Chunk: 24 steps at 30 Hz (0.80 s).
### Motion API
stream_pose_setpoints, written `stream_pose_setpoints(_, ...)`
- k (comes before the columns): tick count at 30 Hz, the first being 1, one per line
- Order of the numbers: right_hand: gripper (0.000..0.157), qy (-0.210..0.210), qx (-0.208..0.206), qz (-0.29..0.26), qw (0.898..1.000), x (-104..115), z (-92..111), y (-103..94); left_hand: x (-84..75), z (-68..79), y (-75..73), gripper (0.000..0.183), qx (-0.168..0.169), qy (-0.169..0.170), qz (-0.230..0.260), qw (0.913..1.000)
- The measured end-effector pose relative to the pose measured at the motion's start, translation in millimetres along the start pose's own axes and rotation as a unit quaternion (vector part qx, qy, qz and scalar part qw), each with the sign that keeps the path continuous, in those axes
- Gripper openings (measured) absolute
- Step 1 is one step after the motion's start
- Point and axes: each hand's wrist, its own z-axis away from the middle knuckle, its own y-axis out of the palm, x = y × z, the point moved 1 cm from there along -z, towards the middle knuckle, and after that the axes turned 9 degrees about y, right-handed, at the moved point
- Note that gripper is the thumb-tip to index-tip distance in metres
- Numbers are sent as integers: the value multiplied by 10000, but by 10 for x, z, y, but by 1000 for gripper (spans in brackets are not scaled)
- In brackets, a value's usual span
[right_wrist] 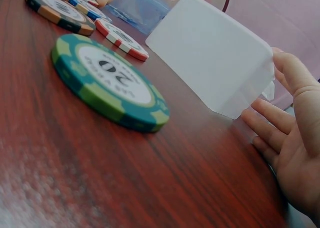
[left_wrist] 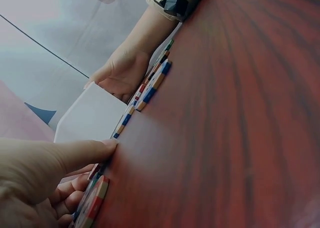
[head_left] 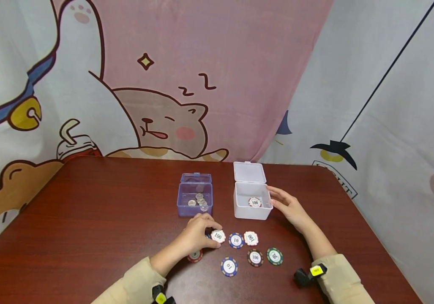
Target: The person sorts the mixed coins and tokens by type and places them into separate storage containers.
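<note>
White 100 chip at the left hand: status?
Left hand pinches white 100 chip by its edges. Right hand against white box's side. Lid tipped back, not blocking the opening.

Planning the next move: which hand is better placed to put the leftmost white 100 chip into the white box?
The left hand, I'd judge: it pinches that white chip between thumb and fingers. The right hand touches the white box, away from the chip.

L hand (head_left: 198,233) in thumb-finger pinch, R hand (head_left: 290,209) w/ fingers fairly straight, both arms (head_left: 317,240) fwd.
</note>
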Motion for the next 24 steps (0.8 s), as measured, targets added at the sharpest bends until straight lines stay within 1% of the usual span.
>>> stream_pose_setpoints(5,44,18,3,15,10000,135,54,40,2,1,0,40,-51,144,18,9999)
stream_pose_setpoints(9,44,31,-8,84,10000,194,78,60,-14,-5,-10,39,-85,133,111,9998)
stream_pose_setpoints(13,44,28,-11,83,10000,203,79,64,-55,-20,-25,39,-204,121,271,9994)
stream_pose_setpoints(18,44,40,-11,50,10000,198,78,65,-131,-53,-24,39,-422,318,444,9976)
stream_pose_setpoints(20,44,38,0,40,10000,198,80,66,-159,-70,-20,39,-480,398,452,9970)
stream_pose_setpoints(24,44,29,-2,32,10000,195,81,65,-212,-109,-20,41,-586,403,432,9965)
